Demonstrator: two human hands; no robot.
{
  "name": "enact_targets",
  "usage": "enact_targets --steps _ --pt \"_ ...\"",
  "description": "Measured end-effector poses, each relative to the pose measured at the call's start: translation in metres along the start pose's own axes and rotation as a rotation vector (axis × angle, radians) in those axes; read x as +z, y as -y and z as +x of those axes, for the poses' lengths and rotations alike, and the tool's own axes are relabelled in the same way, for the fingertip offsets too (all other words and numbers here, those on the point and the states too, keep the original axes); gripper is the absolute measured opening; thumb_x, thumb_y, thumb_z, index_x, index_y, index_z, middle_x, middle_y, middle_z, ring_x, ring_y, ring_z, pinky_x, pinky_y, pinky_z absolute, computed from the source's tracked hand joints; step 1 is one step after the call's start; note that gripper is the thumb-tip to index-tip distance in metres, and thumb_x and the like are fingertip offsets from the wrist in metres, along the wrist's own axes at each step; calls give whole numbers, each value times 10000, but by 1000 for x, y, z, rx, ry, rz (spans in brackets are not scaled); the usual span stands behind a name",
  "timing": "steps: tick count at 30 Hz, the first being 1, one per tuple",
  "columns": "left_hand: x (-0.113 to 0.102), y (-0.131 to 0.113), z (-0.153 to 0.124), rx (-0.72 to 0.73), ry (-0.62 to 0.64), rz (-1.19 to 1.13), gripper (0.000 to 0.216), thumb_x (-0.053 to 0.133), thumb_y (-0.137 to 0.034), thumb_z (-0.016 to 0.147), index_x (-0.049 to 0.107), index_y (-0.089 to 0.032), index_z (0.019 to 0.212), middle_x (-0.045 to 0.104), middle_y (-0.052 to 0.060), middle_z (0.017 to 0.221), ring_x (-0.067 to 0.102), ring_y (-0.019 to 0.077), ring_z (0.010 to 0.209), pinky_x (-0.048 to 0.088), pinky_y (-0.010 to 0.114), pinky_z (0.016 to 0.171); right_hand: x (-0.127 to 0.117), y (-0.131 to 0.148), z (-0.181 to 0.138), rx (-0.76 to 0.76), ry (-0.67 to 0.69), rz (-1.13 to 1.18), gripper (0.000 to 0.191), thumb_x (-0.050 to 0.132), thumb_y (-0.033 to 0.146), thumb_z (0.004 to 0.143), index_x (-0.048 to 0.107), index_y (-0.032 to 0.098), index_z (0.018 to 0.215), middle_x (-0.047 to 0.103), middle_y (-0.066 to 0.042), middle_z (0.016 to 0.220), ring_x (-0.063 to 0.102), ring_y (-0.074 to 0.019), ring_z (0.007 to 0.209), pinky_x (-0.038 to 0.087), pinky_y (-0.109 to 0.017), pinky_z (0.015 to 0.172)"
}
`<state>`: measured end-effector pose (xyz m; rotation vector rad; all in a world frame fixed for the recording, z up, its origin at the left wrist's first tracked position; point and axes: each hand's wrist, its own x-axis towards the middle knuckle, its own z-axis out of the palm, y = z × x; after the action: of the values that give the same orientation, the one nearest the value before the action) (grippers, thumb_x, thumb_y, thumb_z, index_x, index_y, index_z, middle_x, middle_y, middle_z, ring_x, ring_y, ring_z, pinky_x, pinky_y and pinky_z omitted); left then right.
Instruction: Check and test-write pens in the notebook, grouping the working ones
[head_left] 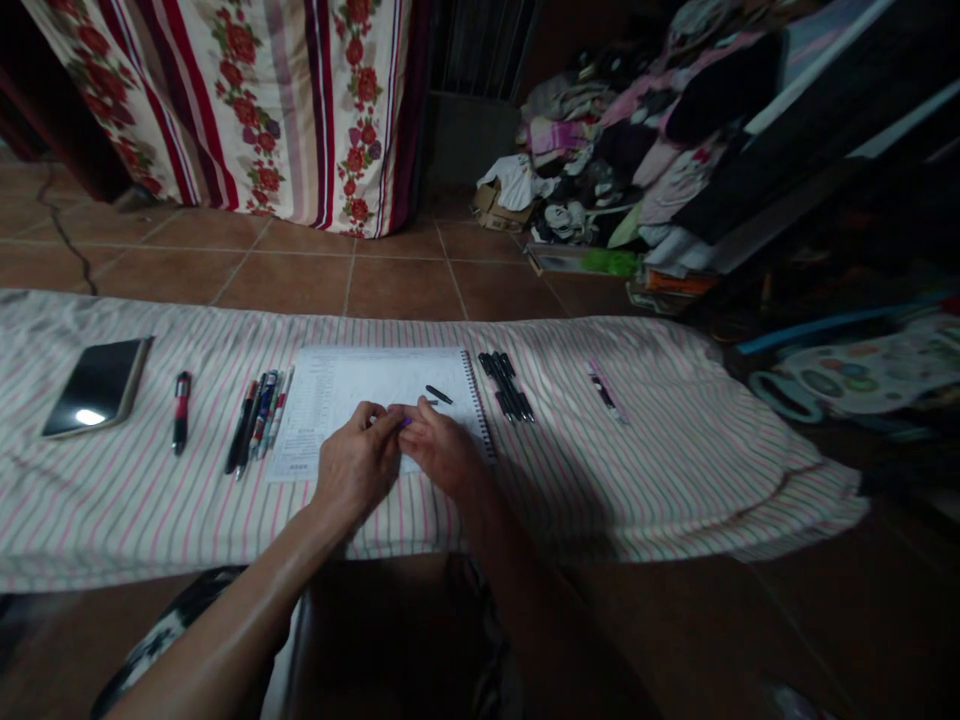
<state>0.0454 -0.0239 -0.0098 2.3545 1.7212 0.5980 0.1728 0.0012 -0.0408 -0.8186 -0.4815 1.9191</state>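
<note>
My left hand (354, 458) and my right hand (444, 448) meet over the lower part of a spiral notebook (360, 378). Between their fingertips shows a small purple piece (406, 422), possibly part of a pen; fingers hide most of it. Both hands are closed around it. Just beyond my right fingers, a short black pen part (439, 394) lies on the page, with a smaller dark piece (429, 403) beside the fingers. Several black pens (507, 386) lie together right of the notebook's spiral. Left of the notebook lies a row of assorted pens (256, 415).
A striped cloth (675, 440) covers the table. Farther left are a thick red-and-black pen (181, 412) and a dark-screened tablet or phone (97, 385). A pink-and-white pen (606, 392) lies at right. Beyond are a floral curtain (255, 110) and piled clothes (585, 140).
</note>
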Motion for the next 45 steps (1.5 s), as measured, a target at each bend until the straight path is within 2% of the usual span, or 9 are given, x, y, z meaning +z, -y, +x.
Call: enact_targets --steps 4,8,15,19,22,30,35,41,45 --pt "-3 4 0 101 -8 26 277 455 -251 859 633 -261 1070 612 50 973 584 192 823 454 268 619 -7 -3 1 -53 48 -82 285 486 425 841 573 155 871 659 -61 841 635 -160 843 509 -306 782" --pt "-4 8 1 166 -35 -21 292 443 -225 865 586 -202 1118 647 58 915 580 205 866 475 309 732 -13 -5 1 -136 92 -139 218 619 340 763 549 186 900 652 -25 874 635 -133 825 508 -270 776" --pt "-7 11 8 70 -103 -295 170 510 -278 829 658 -199 852 594 39 927 603 151 780 489 274 710 -2 0 -2 -29 77 -3 266 369 276 910 579 127 846 665 -68 805 643 -124 801 507 -272 802" --pt "-7 13 12 46 -131 -458 128 564 -274 780 660 -190 790 571 34 839 581 161 801 487 289 733 3 3 -6 -40 40 7 228 386 220 904 573 128 812 672 -72 844 643 -126 832 495 -285 846" --pt "-5 15 14 5 -131 -510 132 558 -245 764 656 -177 821 575 39 836 578 164 802 486 297 726 3 2 -5 -48 11 24 186 432 211 885 574 114 815 674 -80 837 647 -137 847 474 -310 892" --pt "-2 19 14 -67 -147 -558 374 545 -246 765 563 -185 1133 601 24 861 577 132 734 484 284 702 3 -1 -4 -80 33 36 228 408 202 901 594 101 820 680 -97 871 655 -158 865 461 -367 925" --pt "-2 21 15 -94 -158 -578 294 542 -263 766 624 -177 1035 611 28 834 585 138 731 484 279 689 0 -1 -4 -90 48 39 211 435 212 888 594 109 795 672 -90 887 650 -172 898 448 -396 947" --pt "-3 25 15 -150 -169 -601 242 551 -297 758 655 -187 947 633 36 874 600 163 802 492 290 711 -5 1 -7 -143 211 -72 118 536 148 793 623 104 859 666 -91 974 625 -184 979 404 -382 1001" --pt "-2 29 15 -165 -183 -616 239 553 -321 756 660 -192 926 635 35 877 602 169 808 495 294 712 -5 2 -7 -149 190 -74 107 554 148 772 628 108 838 670 -85 957 628 -181 969 393 -392 1013"
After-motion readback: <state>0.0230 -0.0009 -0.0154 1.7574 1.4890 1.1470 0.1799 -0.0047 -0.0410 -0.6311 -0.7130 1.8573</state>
